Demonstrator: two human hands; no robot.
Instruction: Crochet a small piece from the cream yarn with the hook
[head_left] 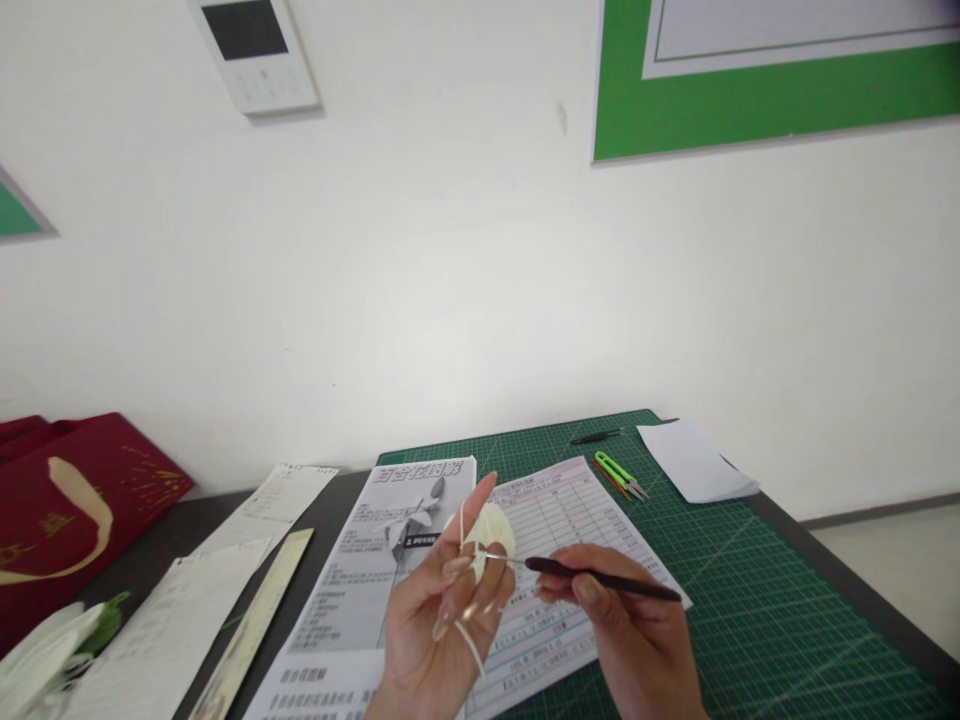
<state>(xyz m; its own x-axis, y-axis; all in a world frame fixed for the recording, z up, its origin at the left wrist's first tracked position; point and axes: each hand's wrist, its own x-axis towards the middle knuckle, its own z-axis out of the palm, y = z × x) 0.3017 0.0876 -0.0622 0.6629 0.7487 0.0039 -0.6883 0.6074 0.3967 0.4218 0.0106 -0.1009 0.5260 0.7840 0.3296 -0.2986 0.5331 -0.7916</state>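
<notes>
In my right hand is a crochet hook with a dark handle, held much like a pencil. Its thin metal tip points left and meets a small piece of white crochet work. My left hand pinches that piece between thumb and fingers, its index finger raised. White yarn loops over the index finger and trails below the other fingers. Just behind the left hand sits a ball of cream yarn, partly hidden by the fingers.
Printed sheets lie beneath my hands, partly over a green cutting mat. Beyond are green thread snips, black tweezers and white paper. Leftward lie a ruler, handwritten sheets and a red bag. A wall stands behind.
</notes>
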